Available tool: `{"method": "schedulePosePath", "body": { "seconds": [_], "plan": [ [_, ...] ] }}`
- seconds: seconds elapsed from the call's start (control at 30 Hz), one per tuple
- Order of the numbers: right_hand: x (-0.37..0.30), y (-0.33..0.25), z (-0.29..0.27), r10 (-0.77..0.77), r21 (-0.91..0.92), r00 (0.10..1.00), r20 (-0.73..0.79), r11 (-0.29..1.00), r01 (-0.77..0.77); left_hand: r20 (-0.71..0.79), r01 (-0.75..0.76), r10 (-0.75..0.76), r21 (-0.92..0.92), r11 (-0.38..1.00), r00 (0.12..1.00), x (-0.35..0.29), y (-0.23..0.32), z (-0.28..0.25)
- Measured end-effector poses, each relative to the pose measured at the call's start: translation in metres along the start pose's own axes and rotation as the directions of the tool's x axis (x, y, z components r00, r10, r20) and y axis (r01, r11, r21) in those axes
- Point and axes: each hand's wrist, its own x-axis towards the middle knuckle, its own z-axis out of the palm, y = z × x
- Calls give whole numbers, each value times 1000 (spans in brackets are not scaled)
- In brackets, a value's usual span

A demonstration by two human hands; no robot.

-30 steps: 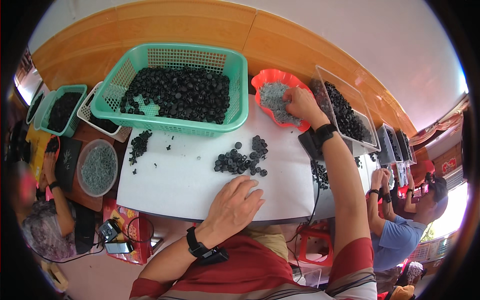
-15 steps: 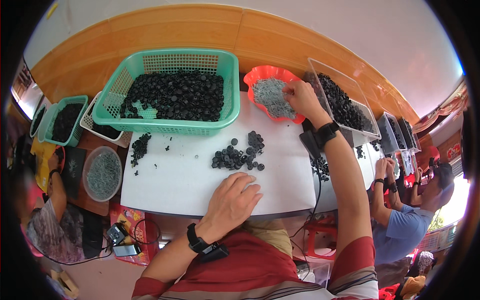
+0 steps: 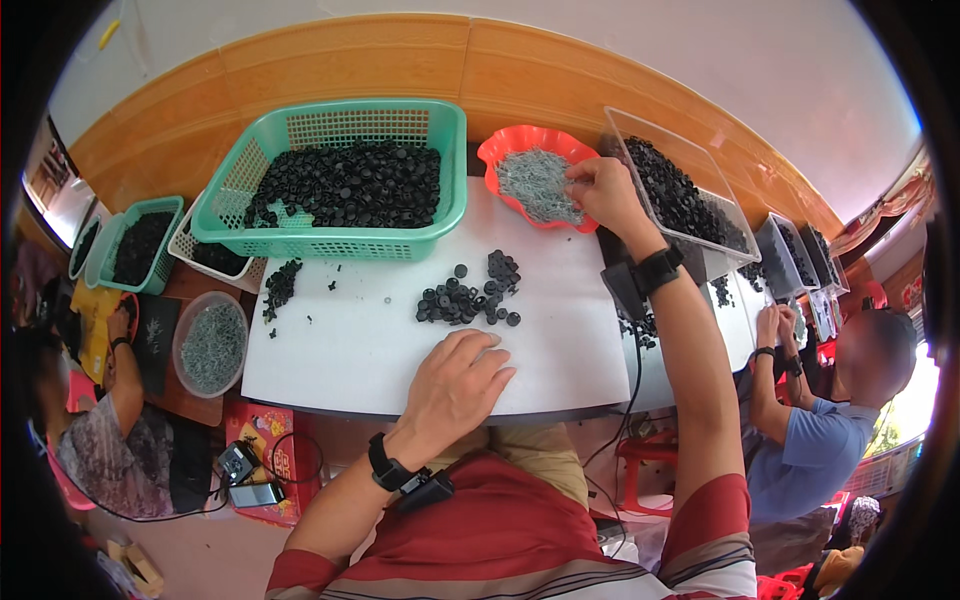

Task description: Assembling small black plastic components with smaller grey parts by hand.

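Right hand [image 3: 605, 193] edges rightward over the red bowl [image 3: 548, 137], whether gripping anything unclear. Plenty remains: metal pieces [image 3: 533, 185] beside its fingertips, black parts [image 3: 452, 303] beyond the parted fingers of the left hand [image 3: 456, 380].

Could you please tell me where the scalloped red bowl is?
In the head view, the scalloped red bowl is right of centre, between the large green basket and the clear bin, the right hand over its right edge.

Red bowl [image 3: 545, 137], grey pieces [image 3: 535, 178], green basket [image 3: 330, 244], black parts [image 3: 452, 303], white tabletop [image 3: 340, 365]; far-left shirt [image 3: 112, 450] grey, perhaps mottled.
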Motion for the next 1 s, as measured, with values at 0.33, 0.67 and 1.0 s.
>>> {"method": "schedulePosePath", "body": {
  "seconds": [0.33,0.67,1.0],
  "plan": [
    [-55,-24,-29,-33,251,999,-9,968,34,4,0,0,-1,1000,1000,-2,2,-1],
    [-144,-30,-17,84,250,945,317,953,-168,9,0,-1,26,1000,1000,-1,1,2],
    [-158,-16,-9,38,206,927,373,971,-123,33,-14,12,77,997,999,-2,4,2]
  ]
}}
